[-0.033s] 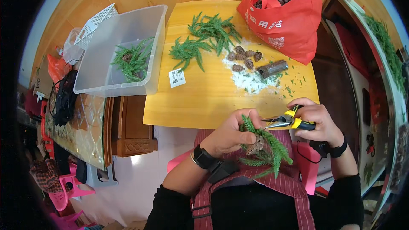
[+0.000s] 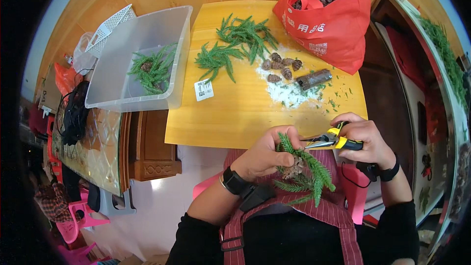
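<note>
In front of my apron, my left hand (image 2: 267,154) is closed on a green artificial pine sprig (image 2: 319,172). A brown pine cone (image 2: 294,168) sits among its needles, partly behind my thumb. My right hand (image 2: 367,140) grips yellow-and-black pliers (image 2: 343,143) by the handles. Their metal jaws point left and reach the sprig beside my left fingertips; what lies between the jaws is too small to make out. On the yellow table (image 2: 216,125) ahead are several loose pine cones (image 2: 287,73), a dark brown cylinder (image 2: 314,79) and white flakes (image 2: 289,96).
More green sprigs (image 2: 248,34) lie toward the table's back. A clear plastic bin (image 2: 179,44) at the left holds a finished-looking sprig with a cone (image 2: 146,66). A red bag (image 2: 328,34) full of pine cones stands back right. Near the bin lies a white label (image 2: 203,90).
The sprig's lower tips have shifted very slightly left. Both hands and the pliers stay almost exactly where they were.
</note>
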### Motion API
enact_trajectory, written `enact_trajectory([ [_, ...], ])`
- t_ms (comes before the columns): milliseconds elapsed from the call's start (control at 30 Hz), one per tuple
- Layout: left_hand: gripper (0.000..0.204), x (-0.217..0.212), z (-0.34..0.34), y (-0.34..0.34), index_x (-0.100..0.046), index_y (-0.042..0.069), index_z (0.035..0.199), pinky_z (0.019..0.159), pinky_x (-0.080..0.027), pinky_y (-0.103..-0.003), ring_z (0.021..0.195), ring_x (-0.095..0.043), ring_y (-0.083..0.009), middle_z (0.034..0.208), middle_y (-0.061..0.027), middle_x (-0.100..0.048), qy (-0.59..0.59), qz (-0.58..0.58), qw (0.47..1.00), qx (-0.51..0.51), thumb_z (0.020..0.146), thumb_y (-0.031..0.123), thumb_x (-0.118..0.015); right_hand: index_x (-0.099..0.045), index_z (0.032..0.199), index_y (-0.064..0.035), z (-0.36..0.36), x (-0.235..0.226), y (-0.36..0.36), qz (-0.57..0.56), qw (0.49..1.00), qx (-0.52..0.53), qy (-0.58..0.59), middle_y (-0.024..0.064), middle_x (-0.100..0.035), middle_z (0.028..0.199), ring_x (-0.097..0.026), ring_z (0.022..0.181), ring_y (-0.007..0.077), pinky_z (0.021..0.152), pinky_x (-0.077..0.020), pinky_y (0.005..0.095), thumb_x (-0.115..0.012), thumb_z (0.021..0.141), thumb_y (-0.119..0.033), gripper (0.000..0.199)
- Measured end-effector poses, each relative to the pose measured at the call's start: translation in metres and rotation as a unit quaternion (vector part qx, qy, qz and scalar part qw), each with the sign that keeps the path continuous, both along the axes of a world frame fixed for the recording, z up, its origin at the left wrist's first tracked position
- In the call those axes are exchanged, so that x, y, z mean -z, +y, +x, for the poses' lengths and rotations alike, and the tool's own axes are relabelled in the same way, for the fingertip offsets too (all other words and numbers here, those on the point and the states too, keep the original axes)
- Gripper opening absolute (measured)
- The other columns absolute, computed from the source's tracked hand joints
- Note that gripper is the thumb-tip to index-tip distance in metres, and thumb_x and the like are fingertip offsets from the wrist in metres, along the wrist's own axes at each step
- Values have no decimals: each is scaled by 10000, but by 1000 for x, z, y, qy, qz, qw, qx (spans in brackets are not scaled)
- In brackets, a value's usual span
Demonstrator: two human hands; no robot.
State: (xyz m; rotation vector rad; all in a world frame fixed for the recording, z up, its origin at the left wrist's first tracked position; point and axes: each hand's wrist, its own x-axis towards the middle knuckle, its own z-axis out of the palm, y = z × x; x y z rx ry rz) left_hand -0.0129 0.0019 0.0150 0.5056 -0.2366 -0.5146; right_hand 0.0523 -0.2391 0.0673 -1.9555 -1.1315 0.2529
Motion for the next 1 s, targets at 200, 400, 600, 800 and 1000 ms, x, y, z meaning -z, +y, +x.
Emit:
enact_trajectory([
  [200, 419, 1, -2, 0, -449, 91, 803, 589, -436, -245, 717, -548, -151, 812, -81, -577, -4, 11, 1000, 14, 645, 255, -800, -577, 664, -20, 1, 1, -2, 1, 999, -16, -28, 74, -584, 705, -573, 902, 301, 759, -453, 370, -730, 660, -228, 258],
  [400, 430, 3, -5, 1, -446, 92, 803, 605, -433, -244, 732, -542, -154, 808, -76, -574, -6, 6, 999, 37, 646, 286, -797, -590, 677, -21, 3, 2, 1, 20, 997, -32, -70, 71, -588, 708, -570, 902, 303, 758, -452, 378, -724, 665, -228, 247],
  [600, 428, -2, -7, -2, -451, 90, 806, 575, -439, -259, 696, -537, -167, 797, -71, -567, 13, -31, 999, 26, 642, 277, -799, -586, 676, -21, 2, 1, 1, 20, 996, -28, -79, 74, -589, 705, -575, 892, 299, 745, -457, 369, -723, 664, -213, 237],
  [800, 352, -4, -5, 2, -483, 81, 831, 568, -445, -267, 713, -552, -176, 815, -83, -575, -1, -10, 1000, -5, 663, 161, -781, -562, 655, -19, -3, 1, -3, 14, 997, 17, -80, 97, -577, 678, -598, 807, 270, 667, -472, 334, -716, 673, -196, 236],
  [1000, 256, -4, 10, 5, -533, 68, 879, 580, -452, -257, 778, -571, -158, 892, -101, -595, -392, 490, 686, -368, 700, 22, -710, -534, 636, -6, -19, -12, 0, -103, 984, 148, -6, 110, -544, 624, -573, 670, 252, 582, -455, 321, -717, 685, -142, 233],
])
